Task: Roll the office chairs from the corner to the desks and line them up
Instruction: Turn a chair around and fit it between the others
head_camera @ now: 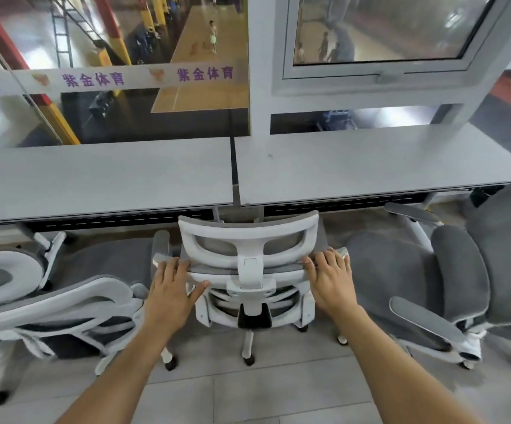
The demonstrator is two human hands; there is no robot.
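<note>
A white-framed office chair with grey mesh (249,240) stands in front of me, its back toward me, facing the gap between two grey desks. My left hand (173,286) grips the left end of the backrest's top bar, fingers over it and thumb underneath. My right hand (332,278) lies on the right end of the same bar, fingers curled over its edge. A second matching chair (64,301) stands to the left, turned sideways. A third chair (450,276) with grey cushions stands to the right, close to the desk.
Two grey desks, the left desk (101,172) and the right desk (370,160), run side by side along a glass wall and a window frame (379,71). Grey tiled floor (278,393) lies under my arms behind the chairs.
</note>
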